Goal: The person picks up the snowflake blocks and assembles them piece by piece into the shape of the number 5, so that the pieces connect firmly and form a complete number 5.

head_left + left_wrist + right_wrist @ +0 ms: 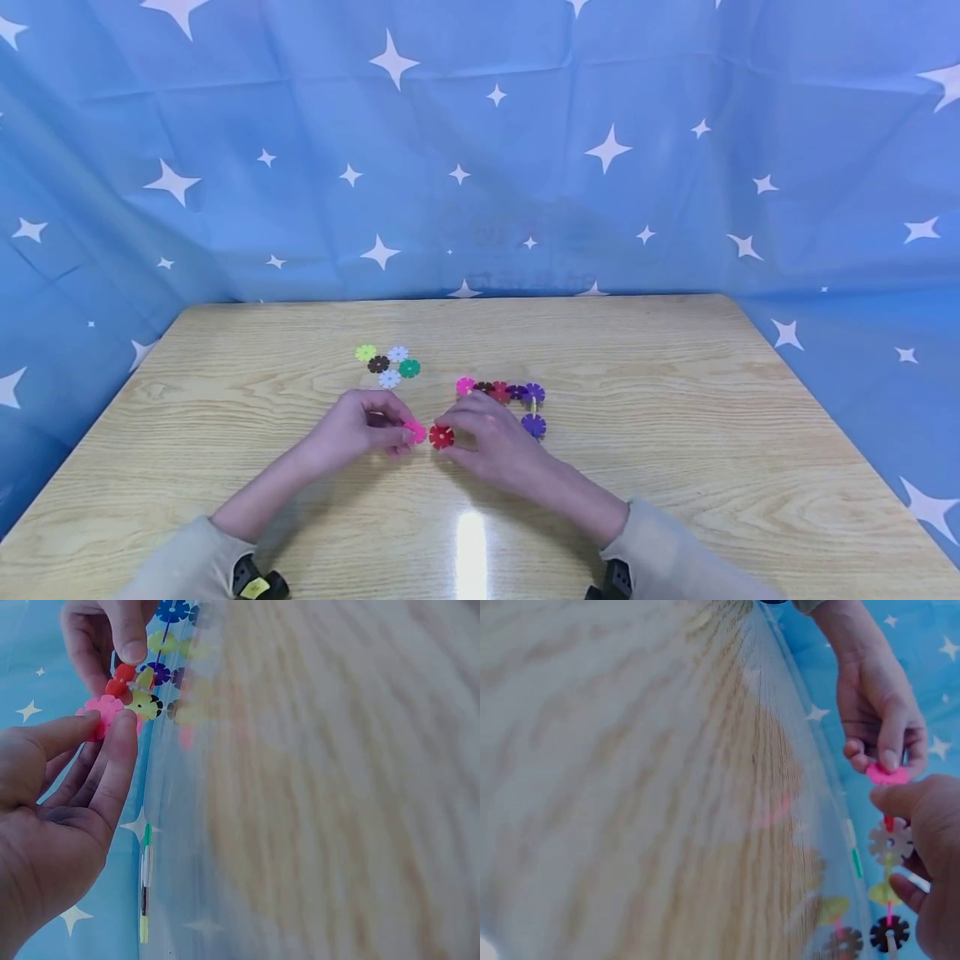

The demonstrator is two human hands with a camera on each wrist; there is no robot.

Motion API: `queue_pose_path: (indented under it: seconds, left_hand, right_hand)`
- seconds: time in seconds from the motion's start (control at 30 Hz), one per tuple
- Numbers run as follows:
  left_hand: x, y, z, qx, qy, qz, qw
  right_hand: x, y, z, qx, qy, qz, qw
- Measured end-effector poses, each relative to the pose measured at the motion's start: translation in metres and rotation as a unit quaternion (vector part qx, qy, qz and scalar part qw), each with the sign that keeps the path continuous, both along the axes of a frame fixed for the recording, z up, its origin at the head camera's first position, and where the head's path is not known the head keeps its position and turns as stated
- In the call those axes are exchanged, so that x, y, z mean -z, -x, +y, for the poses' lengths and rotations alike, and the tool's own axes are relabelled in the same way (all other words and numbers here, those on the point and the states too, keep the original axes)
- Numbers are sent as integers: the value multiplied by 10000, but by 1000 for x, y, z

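Thumb and fingers of my left hand (pixel 367 425) pinch a bright pink notched plastic disc (pixel 415 431) at its edge. Just right of it, my right hand (pixel 498 437) pinches a red notched disc (pixel 442 437), the two rims close together. In the left wrist view, the pink disc (pixel 103 714) overlaps the red one (pixel 120 679). A linked row of discs lies beyond and beside the right hand: a pink end disc (pixel 466 386), dark and red ones, then a purple disc (pixel 534 425) nearer me. The right hand hides part of this row.
Beyond my left hand lie several loose discs: a yellow-green one (pixel 365 352), a dark brown one (pixel 378 364), a green one (pixel 409 368) and two pale ones. They rest on a wood-grain table (pixel 637 358), backed by a blue star-patterned cloth (pixel 495 133).
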State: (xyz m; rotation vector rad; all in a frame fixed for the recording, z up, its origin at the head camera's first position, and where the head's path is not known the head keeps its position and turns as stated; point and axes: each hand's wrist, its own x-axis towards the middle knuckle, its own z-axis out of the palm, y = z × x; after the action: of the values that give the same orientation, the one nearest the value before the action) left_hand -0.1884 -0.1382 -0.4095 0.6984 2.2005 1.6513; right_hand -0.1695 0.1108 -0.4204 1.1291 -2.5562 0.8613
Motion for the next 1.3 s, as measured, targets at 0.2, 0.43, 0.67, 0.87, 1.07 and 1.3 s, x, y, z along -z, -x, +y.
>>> queue_pose_path:
  seconds: [0.2, 0.43, 0.67, 0.87, 1.07, 1.3]
  left_hand:
    - [2, -2, 1, -8, 57, 151, 9999]
    - [2, -4, 3, -100, 144, 372, 9992]
    - [1, -7, 4, -140, 261, 536, 9981]
    - [-1, -9, 5, -8, 434, 1016, 9939]
    - [-4, -8, 9, 71, 715, 1509, 9859]
    - [-5, -9, 12, 97, 839, 1814, 9798]
  right_hand:
    - [0, 0, -1, -87, 50, 189, 9998]
    - [0, 0, -3, -177, 97, 226, 9995]
    - [-1, -2, -4, -136, -58, 148, 9998]
    - [-4, -4, -6, -93, -159, -109, 9998]
    - [-3, -2, -6, -217, -205, 118, 9995]
    - [-1, -1, -5, -338, 8, 132, 9993]
